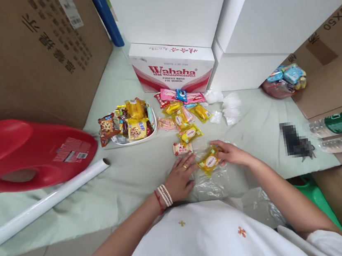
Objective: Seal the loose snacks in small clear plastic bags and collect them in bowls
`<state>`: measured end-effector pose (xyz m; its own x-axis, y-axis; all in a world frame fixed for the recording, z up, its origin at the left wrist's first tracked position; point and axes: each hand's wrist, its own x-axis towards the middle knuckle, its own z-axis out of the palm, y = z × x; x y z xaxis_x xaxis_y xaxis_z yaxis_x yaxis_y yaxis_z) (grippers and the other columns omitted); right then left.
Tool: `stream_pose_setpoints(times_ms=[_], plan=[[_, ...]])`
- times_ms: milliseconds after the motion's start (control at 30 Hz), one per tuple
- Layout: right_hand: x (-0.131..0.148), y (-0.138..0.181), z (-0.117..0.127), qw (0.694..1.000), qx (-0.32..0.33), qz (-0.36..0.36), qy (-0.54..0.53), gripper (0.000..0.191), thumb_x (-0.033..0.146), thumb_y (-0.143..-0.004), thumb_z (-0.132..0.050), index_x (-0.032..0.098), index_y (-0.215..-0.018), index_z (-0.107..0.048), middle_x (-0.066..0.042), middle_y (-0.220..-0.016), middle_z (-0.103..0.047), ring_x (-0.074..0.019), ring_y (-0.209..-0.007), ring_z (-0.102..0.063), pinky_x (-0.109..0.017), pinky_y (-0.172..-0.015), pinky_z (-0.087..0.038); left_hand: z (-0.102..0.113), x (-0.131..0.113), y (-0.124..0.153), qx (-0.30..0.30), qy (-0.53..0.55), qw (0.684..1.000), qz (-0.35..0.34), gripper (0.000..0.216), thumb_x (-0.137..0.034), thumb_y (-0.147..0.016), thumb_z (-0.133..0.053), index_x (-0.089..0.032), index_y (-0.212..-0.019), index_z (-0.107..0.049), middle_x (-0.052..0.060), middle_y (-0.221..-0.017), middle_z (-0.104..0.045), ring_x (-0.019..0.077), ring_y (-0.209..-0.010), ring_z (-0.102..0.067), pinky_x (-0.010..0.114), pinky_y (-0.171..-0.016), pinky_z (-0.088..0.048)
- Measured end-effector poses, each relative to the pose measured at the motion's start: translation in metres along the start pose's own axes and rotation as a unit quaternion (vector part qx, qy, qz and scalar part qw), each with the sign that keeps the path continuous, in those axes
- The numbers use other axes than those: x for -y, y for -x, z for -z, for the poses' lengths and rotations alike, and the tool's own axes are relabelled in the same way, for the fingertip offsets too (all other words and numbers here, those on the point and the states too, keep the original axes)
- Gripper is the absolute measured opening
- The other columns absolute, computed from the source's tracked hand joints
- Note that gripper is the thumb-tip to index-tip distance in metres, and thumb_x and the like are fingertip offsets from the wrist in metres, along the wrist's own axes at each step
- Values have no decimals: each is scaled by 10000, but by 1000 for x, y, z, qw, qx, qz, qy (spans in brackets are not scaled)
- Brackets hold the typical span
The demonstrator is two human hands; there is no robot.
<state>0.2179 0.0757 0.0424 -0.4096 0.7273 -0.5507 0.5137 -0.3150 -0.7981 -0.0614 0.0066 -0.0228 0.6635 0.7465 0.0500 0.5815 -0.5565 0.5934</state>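
My right hand (230, 153) is closed on one end of a yellow-wrapped snack packet (209, 161), above a clear plastic bag (212, 186) on the cloth. My left hand (181, 177) lies palm down, fingers stretched out, at the left side of the bag. Its fingertips are close to a small white and red snack packet (182, 147). Beyond it is a loose pile with yellow packets (189, 133) and pink packets (194, 97). To the left, a white basket (138, 141) holds mixed snacks, among them a brown packet (108, 128) at its edge.
Behind the pile stands a Wahaha water carton (173, 69). A red jug (65, 132) and a white roll (49, 201) lie at left. Small clear bags (231, 108), a bowl of snacks (278, 89) and plastic bottles (341, 121) are at right. Cardboard boxes (25, 58) flank the table.
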Motion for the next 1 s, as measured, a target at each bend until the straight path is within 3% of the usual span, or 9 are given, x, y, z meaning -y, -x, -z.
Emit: stream_pose_setpoints(times_ms=[200, 300, 400, 500, 567, 667, 833, 933, 1000], plan=[[-14, 37, -6, 931, -234, 90, 264, 458, 391, -980, -589, 199, -1391, -526, -132, -1172, -646, -187, -780, -644, -360, -784, -552, 18, -2, 18, -123, 2, 992, -41, 658, -71, -654, -540, -185, -1301, -573, 162, -1583, -462, 330, -1494, -373, 586, -1180, -363], [-29, 76, -7, 920, -178, 197, 288, 412, 402, -984, -608, 226, -1353, -564, -137, -1178, -649, -262, -1018, -647, -424, -888, -564, 13, -21, 20, -93, -4, 988, -123, 566, -139, -740, -576, -226, -1299, -575, 140, -1498, -557, 324, -1398, -477, 567, -1157, -364], [-61, 96, -22, 900, -128, 247, 334, 570, 339, -893, -737, 247, -1422, -547, -156, -1338, -614, -336, -1277, -545, -547, -1051, -502, -6, -34, 11, -30, -10, 986, -164, 564, -376, -881, -638, -224, -1412, -527, 166, -1423, -610, 326, -1304, -553, 567, -1176, -325], [-94, 98, -34, 897, -168, 246, 327, 429, 227, -947, -631, 240, -1375, -601, -150, -1325, -643, -321, -1264, -564, -567, -1055, -495, -24, -35, -1, -39, -27, 996, -73, 664, -540, -884, -666, -187, -1432, -542, 182, -1226, -689, 339, -1121, -623, 593, -1085, -379], [-103, 99, -31, 908, -177, 249, 287, 295, 198, -995, -529, 239, -1249, -673, -129, -1218, -697, -283, -1167, -621, -514, -1010, -524, -28, -31, -5, -53, -14, 998, -30, 388, -438, -941, -612, -222, -1256, -677, 128, -1047, -716, 305, -1034, -631, 563, -1029, -408], [-93, 101, -10, 936, -156, 231, 216, 241, 255, -1026, -482, 234, -1087, -714, -94, -1033, -735, -235, -1000, -670, -407, -901, -549, -19, -23, -2, -92, 84, 992, -30, 228, -295, -990, -518, -238, -943, -733, 70, -865, -684, 246, -985, -621, 465, -976, -448], [-59, 81, 27, 977, -124, 135, 108, 304, 452, -1000, -525, 206, -1014, -703, -47, -920, -724, -188, -848, -670, -304, -808, -524, 1, -6, 1, -186, 255, 945, 87, 238, -352, -1006, -501, -200, -872, -628, 70, -945, -667, 211, -950, -628, 350, -854, -502], [-53, 53, 41, 983, -110, 78, 123, 374, 499, -997, -478, 187, -967, -681, -10, -766, -673, -166, -705, -617, -276, -703, -495, 1, 1, -6, -232, 171, 936, 202, 350, -409, -989, -505, -208, -704, -536, 29, -748, -572, 197, -750, -555, 329, -723, -464], [-52, 37, 49, 968, -119, 45, 218, 352, 466, -991, -477, 193, -910, -685, -9, -724, -646, -169, -682, -585, -274, -682, -472, -2, 1, -14, -248, 87, 931, 254, 379, -399, -962, -533, -221, -631, -485, 25, -680, -511, 216, -727, -519, 344, -704, -447]])
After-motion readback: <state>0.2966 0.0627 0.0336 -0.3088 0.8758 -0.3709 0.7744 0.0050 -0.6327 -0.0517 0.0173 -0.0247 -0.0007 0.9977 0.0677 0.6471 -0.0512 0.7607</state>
